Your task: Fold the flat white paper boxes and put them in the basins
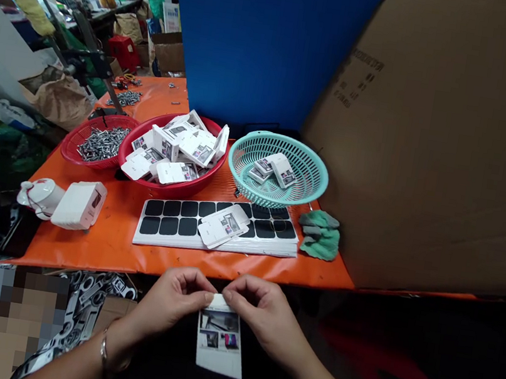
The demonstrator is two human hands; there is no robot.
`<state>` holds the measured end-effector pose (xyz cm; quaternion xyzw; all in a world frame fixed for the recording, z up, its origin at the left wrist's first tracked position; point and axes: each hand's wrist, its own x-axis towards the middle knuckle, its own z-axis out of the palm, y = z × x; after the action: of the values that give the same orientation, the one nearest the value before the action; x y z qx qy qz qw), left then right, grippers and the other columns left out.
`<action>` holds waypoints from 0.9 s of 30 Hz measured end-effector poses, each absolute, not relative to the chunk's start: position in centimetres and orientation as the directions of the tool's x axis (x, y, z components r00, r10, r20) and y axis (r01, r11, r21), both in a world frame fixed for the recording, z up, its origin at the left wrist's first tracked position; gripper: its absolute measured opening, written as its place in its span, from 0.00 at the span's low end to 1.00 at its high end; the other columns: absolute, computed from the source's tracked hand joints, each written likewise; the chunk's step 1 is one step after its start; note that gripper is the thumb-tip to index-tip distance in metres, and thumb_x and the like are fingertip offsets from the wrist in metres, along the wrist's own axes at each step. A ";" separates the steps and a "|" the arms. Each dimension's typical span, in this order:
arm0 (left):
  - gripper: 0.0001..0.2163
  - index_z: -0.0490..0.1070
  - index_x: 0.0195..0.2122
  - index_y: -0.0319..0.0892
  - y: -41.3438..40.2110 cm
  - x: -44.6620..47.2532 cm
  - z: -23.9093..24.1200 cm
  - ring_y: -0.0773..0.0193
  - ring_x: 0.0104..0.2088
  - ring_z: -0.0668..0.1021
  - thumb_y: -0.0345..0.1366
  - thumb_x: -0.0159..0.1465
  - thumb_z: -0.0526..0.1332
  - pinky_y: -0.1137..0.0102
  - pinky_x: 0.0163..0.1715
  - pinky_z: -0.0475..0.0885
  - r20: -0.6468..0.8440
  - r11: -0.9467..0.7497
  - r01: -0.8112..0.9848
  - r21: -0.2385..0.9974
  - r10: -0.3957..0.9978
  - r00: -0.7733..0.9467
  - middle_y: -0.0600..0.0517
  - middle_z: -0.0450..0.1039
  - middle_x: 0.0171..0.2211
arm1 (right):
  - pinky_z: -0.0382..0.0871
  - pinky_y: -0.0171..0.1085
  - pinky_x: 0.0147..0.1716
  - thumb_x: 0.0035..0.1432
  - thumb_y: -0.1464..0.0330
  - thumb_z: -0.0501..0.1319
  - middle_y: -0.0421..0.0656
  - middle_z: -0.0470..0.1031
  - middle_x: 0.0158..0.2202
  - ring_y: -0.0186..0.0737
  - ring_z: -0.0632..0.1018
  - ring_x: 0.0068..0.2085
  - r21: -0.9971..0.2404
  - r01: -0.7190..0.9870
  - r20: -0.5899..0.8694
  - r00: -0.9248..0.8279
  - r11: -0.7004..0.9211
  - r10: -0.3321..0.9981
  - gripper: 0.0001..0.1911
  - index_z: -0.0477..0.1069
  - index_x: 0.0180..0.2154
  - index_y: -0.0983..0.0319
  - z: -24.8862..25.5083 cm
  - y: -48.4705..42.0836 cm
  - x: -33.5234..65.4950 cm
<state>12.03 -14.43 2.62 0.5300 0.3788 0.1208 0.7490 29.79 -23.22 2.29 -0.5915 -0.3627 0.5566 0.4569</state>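
Note:
A small white printed carton [220, 340], looking flat, hangs below the front edge of the table. At its top edge my left hand [177, 295] pinches one corner between thumb and forefinger. The other top corner is pinched the same way by my right hand [259, 307]. Beyond my hands, a similar flat carton [223, 226] lies across a stack of white sheets [169, 241] with rows of black rounded squares. Folded white boxes [281, 171] sit in a turquoise basket [316, 180]. More cartons [184, 141] are heaped in a red basket [158, 188].
A second red basket [72, 143] holds small metal parts. To the left stand a white container [43, 196] and a stack of cartons [77, 204]. A green cloth [321, 234] lies at the right. Blue [266, 39] and brown cardboard panels [444, 148] rise behind the orange table [106, 244].

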 end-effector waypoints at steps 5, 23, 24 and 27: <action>0.11 0.80 0.37 0.39 -15.2 10.5 2.8 0.58 0.40 0.80 0.42 0.62 0.65 0.67 0.42 0.73 -0.269 0.190 0.196 0.962 0.537 0.800 0.45 0.80 0.38 | 0.71 0.34 0.36 0.58 0.63 0.65 0.45 0.80 0.33 0.39 0.79 0.34 -0.991 0.092 -0.103 -0.011 -0.102 0.995 0.09 0.81 0.34 0.62 2.3 -25.1 30.4; 0.31 0.66 0.58 0.33 -3.6 19.5 -7.5 0.41 0.65 0.61 0.26 0.52 0.69 0.49 0.63 0.59 -0.033 -0.519 0.506 0.689 0.674 0.738 0.31 0.58 0.63 | 0.71 0.49 0.50 0.46 0.65 0.70 0.51 0.79 0.41 0.51 0.79 0.45 -0.969 0.069 -0.168 0.518 -0.236 0.839 0.16 0.76 0.39 0.63 -5.4 -13.2 34.2; 0.30 0.65 0.58 0.34 -3.6 19.4 -8.0 0.41 0.65 0.61 0.26 0.53 0.68 0.49 0.63 0.60 -0.033 -0.532 0.508 0.677 0.668 0.744 0.31 0.58 0.63 | 0.68 0.48 0.53 0.45 0.68 0.70 0.51 0.79 0.43 0.52 0.77 0.48 -0.963 0.093 -0.172 0.515 -0.254 0.840 0.15 0.77 0.38 0.63 -5.9 -12.9 33.7; 0.31 0.61 0.61 0.35 -3.9 19.1 -8.8 0.44 0.65 0.61 0.27 0.56 0.67 0.50 0.63 0.59 -0.021 -0.562 0.507 0.653 0.656 0.754 0.32 0.58 0.64 | 0.71 0.44 0.47 0.48 0.68 0.68 0.51 0.78 0.44 0.50 0.78 0.47 -0.947 0.105 -0.210 0.515 -0.304 0.831 0.16 0.76 0.42 0.64 -6.7 -12.1 33.3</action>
<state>19.06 -3.89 -8.81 0.8766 0.3319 0.1131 0.3296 33.33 -12.07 -6.72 -0.7180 -0.3261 0.3693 0.4917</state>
